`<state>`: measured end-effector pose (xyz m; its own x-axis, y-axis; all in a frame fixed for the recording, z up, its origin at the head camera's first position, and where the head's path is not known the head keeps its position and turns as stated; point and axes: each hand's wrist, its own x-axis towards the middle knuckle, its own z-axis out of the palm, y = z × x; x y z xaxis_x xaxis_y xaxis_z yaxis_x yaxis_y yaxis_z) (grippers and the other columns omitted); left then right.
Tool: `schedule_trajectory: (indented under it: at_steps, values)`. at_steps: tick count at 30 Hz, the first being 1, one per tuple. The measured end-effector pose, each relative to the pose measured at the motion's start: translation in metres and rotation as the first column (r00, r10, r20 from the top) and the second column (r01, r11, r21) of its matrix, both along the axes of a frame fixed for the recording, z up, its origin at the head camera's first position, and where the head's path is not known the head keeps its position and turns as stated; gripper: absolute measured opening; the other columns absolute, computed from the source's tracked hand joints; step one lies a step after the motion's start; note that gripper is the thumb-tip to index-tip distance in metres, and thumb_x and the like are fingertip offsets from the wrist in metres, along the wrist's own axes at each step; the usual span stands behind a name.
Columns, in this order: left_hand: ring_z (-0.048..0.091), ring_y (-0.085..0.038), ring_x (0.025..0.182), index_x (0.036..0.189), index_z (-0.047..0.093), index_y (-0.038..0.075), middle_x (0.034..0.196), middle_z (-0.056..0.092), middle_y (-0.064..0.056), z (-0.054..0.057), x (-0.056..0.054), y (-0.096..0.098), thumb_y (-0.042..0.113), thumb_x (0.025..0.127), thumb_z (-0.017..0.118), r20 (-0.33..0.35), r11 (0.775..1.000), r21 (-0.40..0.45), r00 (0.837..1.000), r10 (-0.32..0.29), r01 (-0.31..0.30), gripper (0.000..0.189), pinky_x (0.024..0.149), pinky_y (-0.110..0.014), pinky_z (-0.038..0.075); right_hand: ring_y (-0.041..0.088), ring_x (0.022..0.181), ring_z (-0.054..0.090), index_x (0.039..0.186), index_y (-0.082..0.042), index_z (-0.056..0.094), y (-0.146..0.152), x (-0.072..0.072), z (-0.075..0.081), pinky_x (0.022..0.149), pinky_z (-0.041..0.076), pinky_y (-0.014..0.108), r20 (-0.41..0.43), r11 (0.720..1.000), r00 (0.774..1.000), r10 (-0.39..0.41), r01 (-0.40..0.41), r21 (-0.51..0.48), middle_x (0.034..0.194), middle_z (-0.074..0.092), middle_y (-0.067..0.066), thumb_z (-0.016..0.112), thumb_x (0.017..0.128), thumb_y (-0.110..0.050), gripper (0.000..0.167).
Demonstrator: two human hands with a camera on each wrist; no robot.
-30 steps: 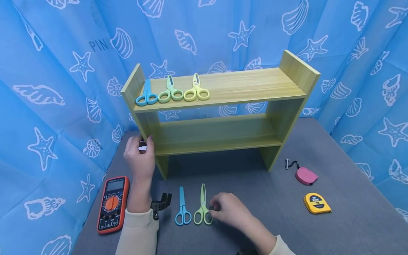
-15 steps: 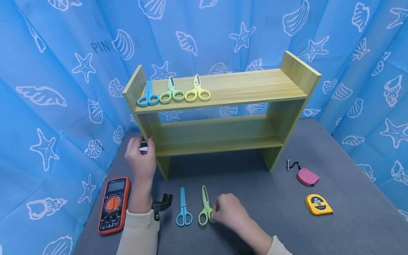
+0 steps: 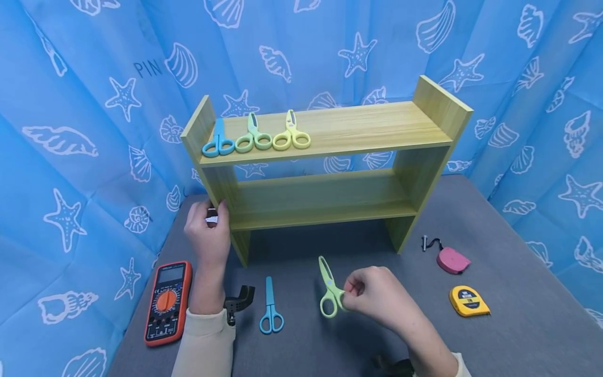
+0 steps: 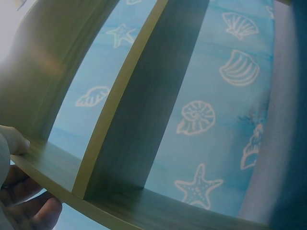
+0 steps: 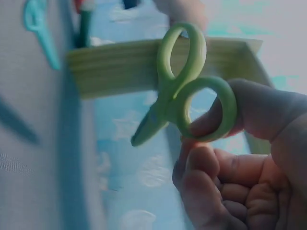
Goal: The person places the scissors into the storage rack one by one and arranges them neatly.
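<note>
In the head view my left hand (image 3: 207, 230) grips the left side panel of a two-tier wooden shelf (image 3: 325, 196); the left wrist view has the thumb on one face of that panel and the fingers behind it. My right hand (image 3: 381, 298) pinches one handle loop of green scissors (image 3: 332, 290), raised off the table in front of the shelf, blades pointing away. The right wrist view shows thumb and fingertips at that loop (image 5: 225, 108). Blue scissors (image 3: 270, 311) lie flat on the table between the hands.
Blue scissors (image 3: 218, 141), green scissors (image 3: 253, 135) and yellow scissors (image 3: 291, 135) lie in a row on the top shelf's left half. A multimeter (image 3: 167, 303) lies left; a pink tape measure (image 3: 453, 260) and a yellow one (image 3: 468, 301) lie right. A patterned curtain (image 3: 301, 42) hangs behind.
My right hand has taken the green scissors by one loop, lifted them from beside the blue pair and carried them right. My left hand stays on the shelf's side.
</note>
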<state>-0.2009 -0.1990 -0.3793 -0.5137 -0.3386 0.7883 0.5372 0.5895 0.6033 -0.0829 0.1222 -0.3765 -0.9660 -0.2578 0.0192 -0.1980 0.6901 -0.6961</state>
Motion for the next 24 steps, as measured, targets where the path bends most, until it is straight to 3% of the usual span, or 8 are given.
schedule_trajectory:
  at_steps: [5,9,13,19,22,24]
  values:
    - [0.066,-0.027,0.086,0.104,0.071,-0.006,0.094,0.066,-0.016,-0.001,-0.001,-0.001,0.009,0.097,0.069,0.005,1.000,0.000,1.000,-0.003,0.003,0.017,0.067,-0.012,0.048,0.013,0.063,0.057,0.078,-0.015,0.071,0.016,0.009,0.028,0.056,0.049,0.027,0.061,0.997,0.997,-0.048,0.051,-0.051,0.067,0.061,-0.006,0.076,0.079,-0.006,0.010]
    - [0.066,-0.027,0.086,0.104,0.071,-0.007,0.094,0.066,-0.016,-0.001,-0.001,-0.001,0.009,0.097,0.069,0.003,1.000,-0.004,1.000,-0.003,0.003,0.017,0.067,-0.012,0.048,0.015,0.066,0.059,0.085,-0.012,0.074,0.028,0.017,0.048,0.058,0.053,0.028,0.038,0.991,0.996,-0.086,0.089,-0.099,0.071,0.064,-0.004,0.079,0.081,-0.007,0.008]
    - [0.066,-0.028,0.085,0.104,0.071,-0.007,0.094,0.066,-0.017,0.001,0.000,-0.001,0.009,0.097,0.069,-0.001,1.000,-0.004,1.000,-0.004,0.004,0.017,0.067,-0.012,0.048,0.014,0.064,0.062,0.086,-0.013,0.074,0.040,0.026,0.064,0.057,0.053,0.028,-0.093,0.983,0.989,-0.112,0.097,-0.154,0.071,0.065,-0.006,0.078,0.083,-0.004,0.010]
    - [0.065,-0.028,0.085,0.105,0.071,-0.007,0.095,0.066,-0.017,0.000,0.000,-0.002,0.009,0.097,0.069,-0.008,1.000,-0.004,1.000,-0.015,0.015,0.018,0.067,-0.011,0.048,0.012,0.064,0.065,0.091,-0.012,0.076,0.054,0.029,0.087,0.058,0.054,0.024,-0.281,0.974,0.945,-0.169,0.115,-0.197,0.076,0.070,-0.006,0.079,0.087,-0.004,0.009]
    - [0.065,-0.028,0.085,0.105,0.071,-0.007,0.095,0.066,-0.017,-0.001,0.000,-0.002,0.009,0.097,0.070,-0.010,1.000,-0.008,1.000,-0.015,0.015,0.017,0.066,-0.011,0.047,0.013,0.065,0.067,0.094,-0.008,0.077,0.057,0.025,0.100,0.061,0.055,0.020,-0.330,0.967,0.923,-0.196,0.127,-0.221,0.079,0.072,-0.001,0.079,0.088,-0.003,0.008]
    - [0.065,-0.028,0.085,0.105,0.071,-0.007,0.095,0.066,-0.017,-0.001,-0.001,-0.002,0.009,0.097,0.070,-0.010,1.000,-0.013,1.000,-0.013,0.012,0.018,0.067,-0.011,0.047,0.013,0.058,0.063,0.096,-0.007,0.077,0.058,0.021,0.111,0.051,0.051,0.021,-0.337,0.959,0.915,-0.223,0.145,-0.241,0.077,0.072,0.000,0.078,0.088,-0.003,0.009]
